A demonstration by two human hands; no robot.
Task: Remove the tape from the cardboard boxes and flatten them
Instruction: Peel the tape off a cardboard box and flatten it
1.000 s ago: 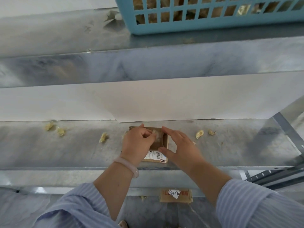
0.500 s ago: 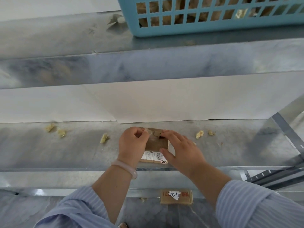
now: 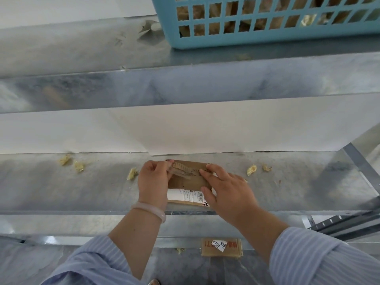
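A small brown cardboard box (image 3: 188, 182) with a white shipping label lies on the metal shelf (image 3: 82, 188) in front of me. My left hand (image 3: 153, 182) pinches a strip of clear tape (image 3: 180, 170) that is partly peeled off the box's top and stretches to the left. Straight fingers of my right hand (image 3: 226, 188) press on the box's right side and hold it down.
Crumpled tape scraps (image 3: 65, 159) lie scattered on the shelf at left and right. A blue plastic basket (image 3: 267, 23) with cardboard inside stands on the upper shelf. Another small taped box (image 3: 221, 246) lies on the floor below. A metal upright (image 3: 357, 161) stands at right.
My left hand has pulled the tape strip up and leftward, peeling more of it off the box. The right hand's fingers have spread flatter on the box.
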